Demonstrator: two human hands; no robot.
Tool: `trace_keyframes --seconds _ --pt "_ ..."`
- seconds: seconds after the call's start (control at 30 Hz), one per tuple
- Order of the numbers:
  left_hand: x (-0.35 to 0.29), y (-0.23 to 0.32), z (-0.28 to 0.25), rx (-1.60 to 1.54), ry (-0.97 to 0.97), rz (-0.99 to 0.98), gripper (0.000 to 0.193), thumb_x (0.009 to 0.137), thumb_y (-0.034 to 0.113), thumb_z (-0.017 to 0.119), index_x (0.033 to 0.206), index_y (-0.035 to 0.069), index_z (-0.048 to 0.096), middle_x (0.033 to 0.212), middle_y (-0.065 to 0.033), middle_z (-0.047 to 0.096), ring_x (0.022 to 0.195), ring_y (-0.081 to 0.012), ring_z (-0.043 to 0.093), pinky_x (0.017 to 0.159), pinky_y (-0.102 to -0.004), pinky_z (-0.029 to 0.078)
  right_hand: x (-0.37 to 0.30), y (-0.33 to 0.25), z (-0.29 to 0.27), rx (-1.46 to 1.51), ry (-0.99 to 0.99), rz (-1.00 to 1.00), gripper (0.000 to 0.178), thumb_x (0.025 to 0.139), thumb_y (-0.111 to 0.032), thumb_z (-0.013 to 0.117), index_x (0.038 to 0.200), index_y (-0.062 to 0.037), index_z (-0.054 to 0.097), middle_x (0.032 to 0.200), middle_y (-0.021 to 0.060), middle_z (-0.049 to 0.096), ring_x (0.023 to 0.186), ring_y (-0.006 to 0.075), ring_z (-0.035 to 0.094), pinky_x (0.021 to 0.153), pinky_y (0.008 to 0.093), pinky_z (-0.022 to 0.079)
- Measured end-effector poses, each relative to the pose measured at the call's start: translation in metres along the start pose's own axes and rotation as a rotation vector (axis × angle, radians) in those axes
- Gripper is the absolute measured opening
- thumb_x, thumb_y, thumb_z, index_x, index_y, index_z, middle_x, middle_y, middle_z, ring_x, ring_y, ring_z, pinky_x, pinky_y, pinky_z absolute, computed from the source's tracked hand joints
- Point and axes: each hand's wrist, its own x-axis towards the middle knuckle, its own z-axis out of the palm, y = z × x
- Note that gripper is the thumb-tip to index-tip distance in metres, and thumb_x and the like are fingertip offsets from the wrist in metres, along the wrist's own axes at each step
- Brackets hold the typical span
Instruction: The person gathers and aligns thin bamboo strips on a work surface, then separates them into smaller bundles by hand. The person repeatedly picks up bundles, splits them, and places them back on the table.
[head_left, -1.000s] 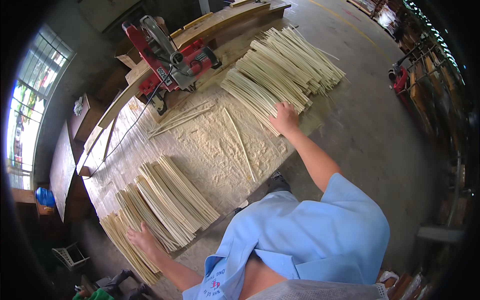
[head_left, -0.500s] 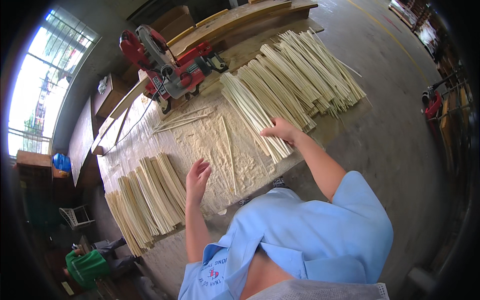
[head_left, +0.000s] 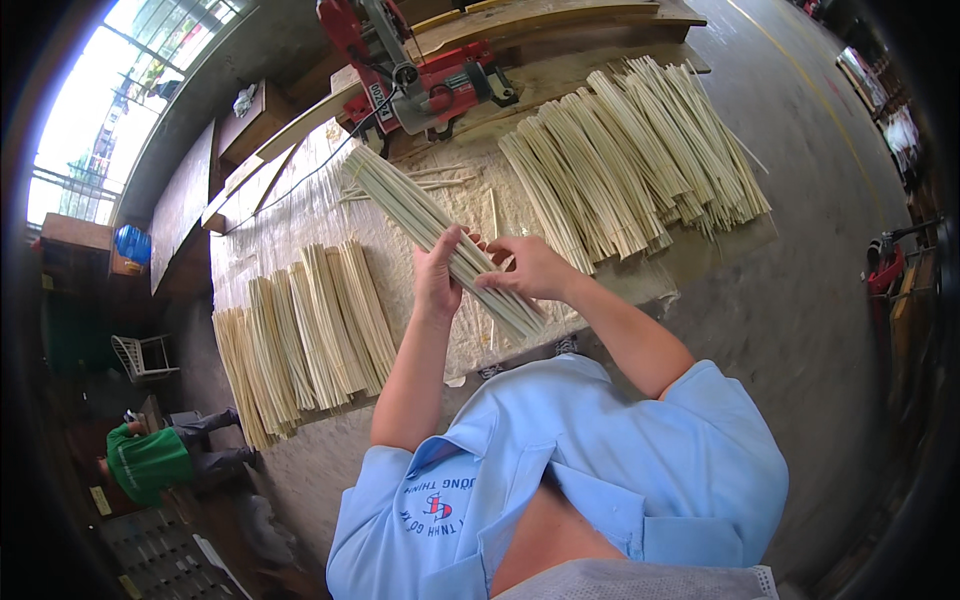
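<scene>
- Wearing a light-blue shirt (head_left: 620, 450), you're standing right up at the table (head_left: 240, 258), toes at its near edge.
- And here's your left hand (head_left: 437, 275), wrapped round the bundle of pale sticks (head_left: 413, 212), thumb on top.
- Your right hand (head_left: 532, 268) is on it too, fingers curled and pinching near the lower end.
- That bundle is up in front of you, slanting over the middle of the table, far end pointing left.
- Down on your left, a row of stick bundles (head_left: 318, 325); away to the right, a bigger pile of sticks (head_left: 625, 165).
- Behind your bundle, a few loose sticks (head_left: 437, 184).
- Beyond those, the red saw (head_left: 440, 100).
- Off left, a person in green (head_left: 150, 462) near a white chair (head_left: 145, 357).
- Farther off, a bright window (head_left: 115, 115).
</scene>
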Motion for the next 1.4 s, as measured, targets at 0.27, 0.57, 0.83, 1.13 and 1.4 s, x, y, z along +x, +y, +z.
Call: trace_keyframes --seconds 0.27,0.57,0.83,1.13,1.4 --pt "0.0 0.013 -0.043 0.073 0.119 0.038 0.03 0.089 0.006 0.072 0.113 0.002 0.053 0.093 -0.0091 0.061 0.082 -0.0241 0.068 0.07 -0.0391 0.06 0.005 -0.016 0.024 -0.366 0.027 -0.559 0.023 0.085 -0.015 0.076 0.107 -0.0133 0.075 0.095 0.0077 0.061 0.085 0.0276 0.065 0.076 0.0407 0.054" --pt "0.004 0.007 -0.074 0.023 0.213 0.004 0.033 0.088 0.007 0.077 0.113 0.003 0.055 0.097 -0.0065 0.062 0.08 -0.0177 0.064 0.068 -0.0354 0.056 0.028 -0.012 0.041 -0.17 -0.232 -0.458 0.011 0.087 -0.013 0.068 0.092 -0.0036 0.07 0.089 0.0112 0.065 0.082 0.0277 0.065 0.075 0.0394 0.053" --pt "0.006 0.009 -0.068 0.03 0.209 -0.054 0.025 0.093 0.012 0.071 0.112 0.004 0.056 0.089 -0.0075 0.061 0.076 -0.0214 0.066 0.065 -0.0369 0.059 0.036 -0.014 0.037 -0.062 -0.35 -0.341 0.013 0.084 -0.013 0.067 0.087 -0.0002 0.065 0.084 0.012 0.063 0.075 0.023 0.059 0.07 0.0361 0.05" --pt "0.007 0.008 -0.077 0.039 0.2 -0.103 0.03 0.095 0.02 0.071 0.115 0.003 0.056 0.09 -0.011 0.064 0.079 -0.0255 0.068 0.068 -0.041 0.062 0.035 -0.008 0.039 -0.065 -0.38 -0.385 0.014 0.089 -0.015 0.069 0.091 -0.0011 0.064 0.088 0.0105 0.062 0.079 0.0212 0.058 0.072 0.0349 0.049" --pt "0.0 0.006 -0.081 -0.121 0.211 -0.327 0.049 0.101 0.046 0.062 0.12 0.002 0.053 0.096 -0.0154 0.066 0.083 -0.0293 0.07 0.072 -0.0443 0.062 0.022 -0.011 0.041 0.315 -0.309 -0.303 0.02 0.091 -0.004 0.067 0.111 -0.0047 0.065 0.105 0.0083 0.062 0.097 0.023 0.061 0.09 0.0364 0.051"
